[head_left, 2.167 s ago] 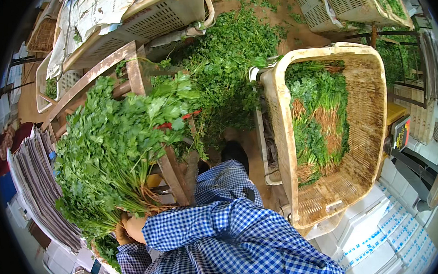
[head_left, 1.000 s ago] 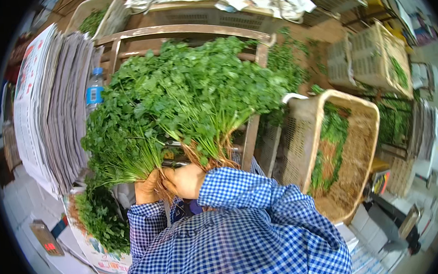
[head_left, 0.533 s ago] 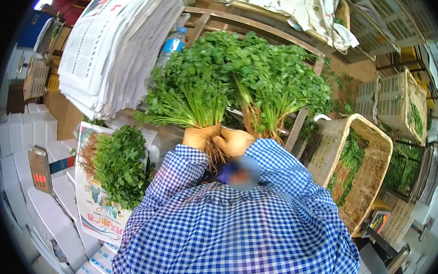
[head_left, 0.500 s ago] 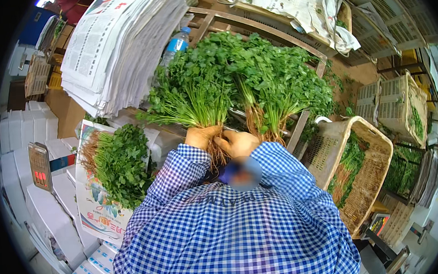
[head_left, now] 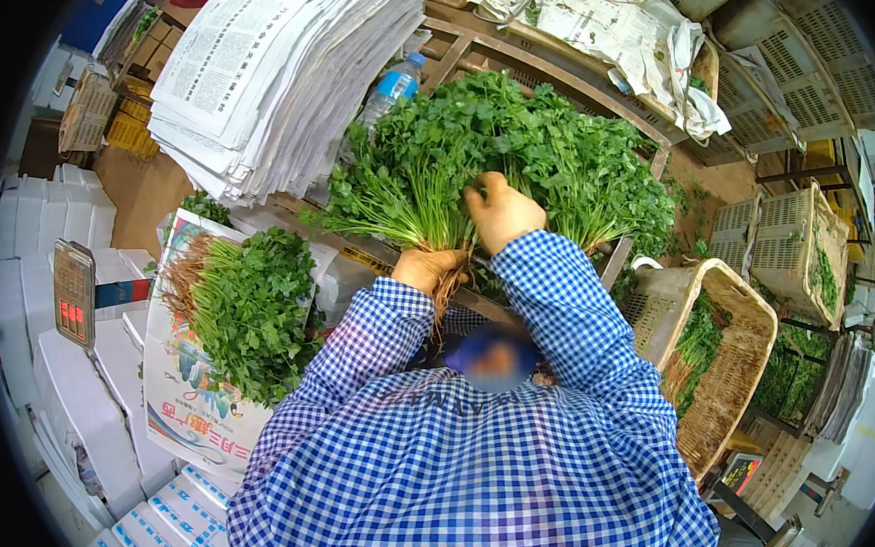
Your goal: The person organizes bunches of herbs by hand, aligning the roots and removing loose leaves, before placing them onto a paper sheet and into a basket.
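My left hand is closed around the stem bases of a bunch of coriander, whose reddish roots hang below the fingers. My right hand has its fingers curled into the stems at the bunch's right side, among the lower leaves. More leafy coriander lies right of it on a brown metal-framed rack. At my left, another coriander bunch rests on a newspaper sheet, its roots pointing left.
A tall newspaper stack and a water bottle stand beyond the bunches. To the right is a plastic crate with greens inside. White foam boxes and a scale display are at the left.
My right hand has moved up from the root ends into the stems and leaves. My left hand keeps its hold at the base of the bunch. The view has shifted slightly.
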